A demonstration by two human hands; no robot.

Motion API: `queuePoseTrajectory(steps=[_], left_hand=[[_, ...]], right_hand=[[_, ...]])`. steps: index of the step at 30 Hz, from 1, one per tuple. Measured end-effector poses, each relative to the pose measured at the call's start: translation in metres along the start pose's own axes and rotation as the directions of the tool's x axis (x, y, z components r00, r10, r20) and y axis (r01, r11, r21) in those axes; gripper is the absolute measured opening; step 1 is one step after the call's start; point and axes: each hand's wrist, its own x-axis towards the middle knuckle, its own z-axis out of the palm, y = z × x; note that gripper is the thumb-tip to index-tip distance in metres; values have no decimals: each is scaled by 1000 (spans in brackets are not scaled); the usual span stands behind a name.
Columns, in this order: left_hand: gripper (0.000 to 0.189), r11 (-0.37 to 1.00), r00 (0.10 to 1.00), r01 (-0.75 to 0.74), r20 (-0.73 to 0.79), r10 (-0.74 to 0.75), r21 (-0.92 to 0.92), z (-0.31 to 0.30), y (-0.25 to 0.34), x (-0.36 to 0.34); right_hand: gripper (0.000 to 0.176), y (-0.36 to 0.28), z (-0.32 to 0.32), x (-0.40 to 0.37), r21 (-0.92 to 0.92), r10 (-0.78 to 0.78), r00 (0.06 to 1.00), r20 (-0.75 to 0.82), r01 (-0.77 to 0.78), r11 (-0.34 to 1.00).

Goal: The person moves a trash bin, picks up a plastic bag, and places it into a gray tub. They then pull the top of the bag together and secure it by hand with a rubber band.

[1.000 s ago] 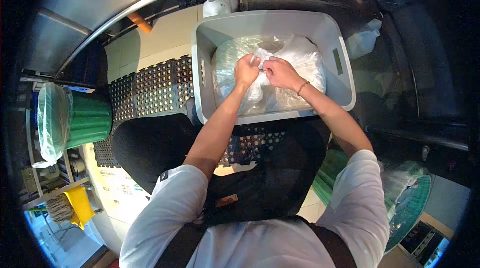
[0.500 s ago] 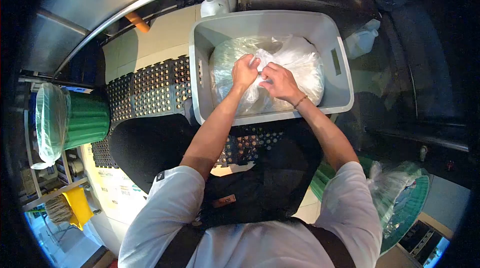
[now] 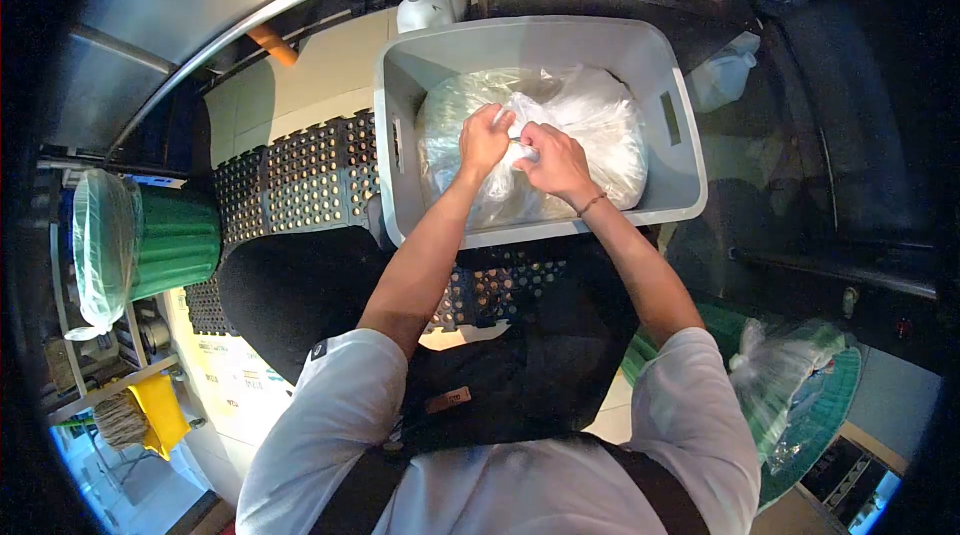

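Observation:
A grey plastic bin point(image 3: 545, 235) holds a large clear plastic bag point(image 3: 605, 125) with pale contents that I cannot make out. Over the middle of the bag, my left hand point(image 3: 486, 142) is closed on its gathered plastic. My right hand point(image 3: 556, 163), a thin bracelet at its wrist, pinches the same bunched part just to the right. A small dark strip shows between the fingertips of both hands, too small to name.
Green bins lined with clear plastic stand at the left point(image 3: 175, 240) and lower right point(image 3: 825, 415). White jugs are behind the grey bin point(image 3: 422, 11) and to its right point(image 3: 722, 75). A perforated black mat point(image 3: 300, 175) covers floor at the left. A metal rail point(image 3: 290, 3) curves above.
Both hands have shifted slightly at the bunched plastic, and the right hand has turned a little. The bag stays in the bin.

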Motion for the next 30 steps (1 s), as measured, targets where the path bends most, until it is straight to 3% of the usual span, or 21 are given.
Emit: queuePoseTrajectory(steps=[4,10,13,18,22,26,28,30], left_hand=[[26,999,999,45,11,-45,18,2,-6,2],[32,998,999,33,7,-34,44,3,-14,3],[31,995,1000,10,6,-11,99,4,-12,-1],[29,998,1000,16,-16,-15,66,2,-12,3],[28,995,998,44,36,-47,86,0,-9,1],[27,995,1000,-10,-22,12,102,4,-11,-2],[25,992,999,-29,25,26,125,4,-8,-5],[24,990,998,-29,54,22,140,3,-5,-5]], right_hand=[[31,-5,-3,-1,36,26,999,-31,-24,999],[33,2,2,-2,-65,-67,997,-39,64,996],[32,0,4,-2,-66,-49,998,34,51,996],[32,-1,14,0,-29,101,991,-86,-104,994],[27,1,12,-4,-10,57,995,-79,-58,998],[30,8,12,5,54,96,995,34,-98,994],[32,17,12,11,86,126,988,94,-134,987],[34,26,11,21,157,61,975,214,-96,983]])
